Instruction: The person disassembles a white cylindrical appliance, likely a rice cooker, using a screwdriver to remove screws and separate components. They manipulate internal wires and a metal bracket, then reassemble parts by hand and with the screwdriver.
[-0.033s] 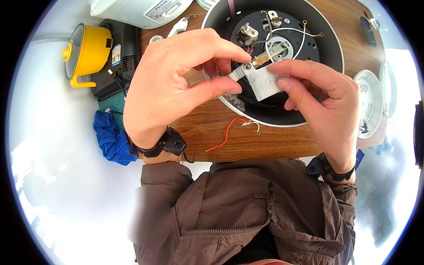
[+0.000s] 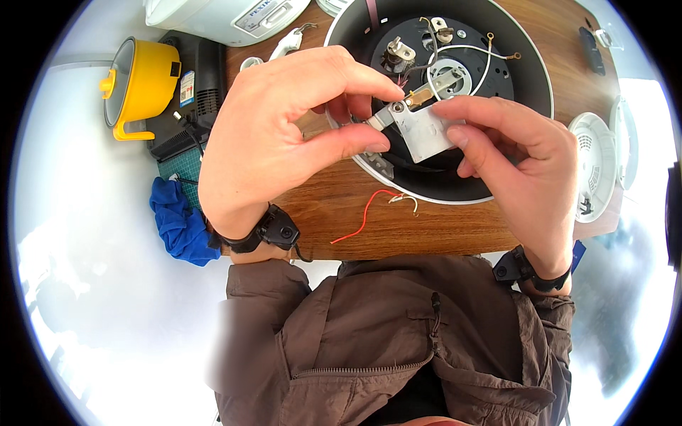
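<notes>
Nothing is being shifted since the earlier frame: small flat grey metal bracket plate (image 2: pixel 424 129), brass tab at its top, is being pinched between left hand (image 2: pixel 284 138) thumb and forefinger and right hand (image 2: pixel 529 170) fingertips, above the upturned black round cooker base (image 2: pixel 526 53).

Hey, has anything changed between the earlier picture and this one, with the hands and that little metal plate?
Nothing visibly changed. Left hand and right hand pinch the small metal plate above the open cooker base, as before; the red wire lies where it was.
</notes>
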{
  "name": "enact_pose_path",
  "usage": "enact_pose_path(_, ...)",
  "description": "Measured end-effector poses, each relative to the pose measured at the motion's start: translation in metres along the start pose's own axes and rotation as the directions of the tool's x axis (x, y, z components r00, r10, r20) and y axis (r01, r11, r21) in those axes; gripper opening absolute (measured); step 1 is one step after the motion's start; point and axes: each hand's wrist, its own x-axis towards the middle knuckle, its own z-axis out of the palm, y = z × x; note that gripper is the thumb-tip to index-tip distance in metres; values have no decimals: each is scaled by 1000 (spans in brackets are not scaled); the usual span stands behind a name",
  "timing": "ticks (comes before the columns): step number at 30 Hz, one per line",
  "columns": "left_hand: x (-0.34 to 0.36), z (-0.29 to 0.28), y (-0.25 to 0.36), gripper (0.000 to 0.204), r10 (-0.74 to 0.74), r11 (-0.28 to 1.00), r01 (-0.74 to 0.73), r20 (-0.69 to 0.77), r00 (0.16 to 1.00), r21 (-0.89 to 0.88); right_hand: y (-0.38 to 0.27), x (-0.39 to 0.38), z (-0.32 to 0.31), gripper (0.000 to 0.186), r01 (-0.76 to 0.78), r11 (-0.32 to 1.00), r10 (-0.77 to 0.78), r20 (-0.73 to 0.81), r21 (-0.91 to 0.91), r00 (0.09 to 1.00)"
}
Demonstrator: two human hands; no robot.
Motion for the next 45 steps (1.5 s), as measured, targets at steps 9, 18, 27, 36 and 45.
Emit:
enact_pose_path(9,1,5,1,31,-30,999,29,-38,999,-40,1,0,0,22,57,998,-57,7,-28,998)
enact_pose_path(18,2,1,8,22,-101,994,101,0,995,-44,6,2,1,23,213,970,-211,28,-118,977)
enact_pose_path(27,-3,3,2,11,-186,980,183,-32,982,-74,8,2,5,24,280,948,-277,41,-154,960)
enact_pose_path(36,-3,9,4,7,-219,968,217,-7,976,-124,1,-4,5,23,232,958,-230,33,-168,973)
enact_pose_path(45,7,0,21,11,-320,932,337,138,937,-132,1,-10,6,21,193,964,-191,26,-185,981)
